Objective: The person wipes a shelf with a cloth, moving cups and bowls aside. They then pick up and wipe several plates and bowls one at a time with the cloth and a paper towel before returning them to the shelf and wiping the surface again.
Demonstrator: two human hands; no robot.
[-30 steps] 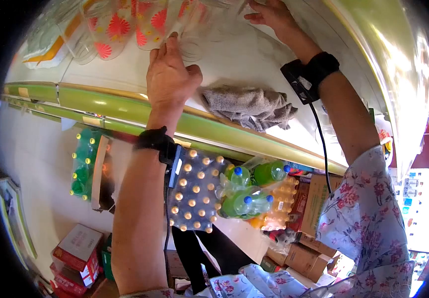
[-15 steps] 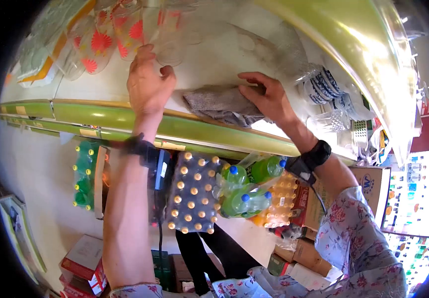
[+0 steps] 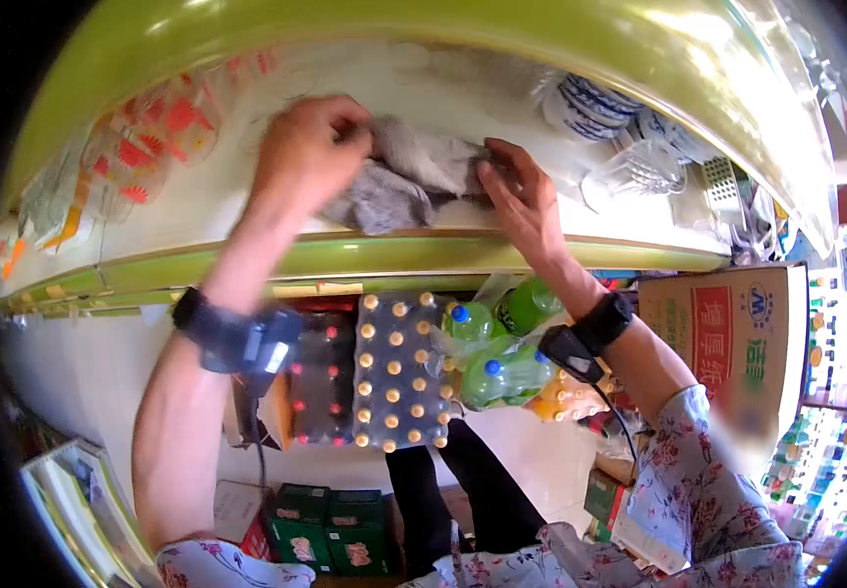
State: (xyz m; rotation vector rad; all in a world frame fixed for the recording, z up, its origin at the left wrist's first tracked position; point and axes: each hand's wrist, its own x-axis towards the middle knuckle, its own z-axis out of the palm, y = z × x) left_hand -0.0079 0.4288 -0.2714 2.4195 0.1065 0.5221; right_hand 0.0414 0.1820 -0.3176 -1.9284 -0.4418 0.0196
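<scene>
Shelf edge (image 3: 399,257): smooth, rounded green lip; a cloth fold dragged over it could slip off
Right hand (image 3: 531,211): your thumb and fingers are closed on the cloth's right end
Left hand (image 3: 301,162): your fingers curl at its left end; blur hides whether they grip
Cloth (image 3: 399,181): grey, soft, bunched on the white shelf between your hands
Clear glass (image 3: 636,174): ribbed, tilted; a wide right elbow or wrist swing could roll it
Bowls (image 3: 590,106): blue-and-white, rounded, nested; a knock could chip them
</scene>
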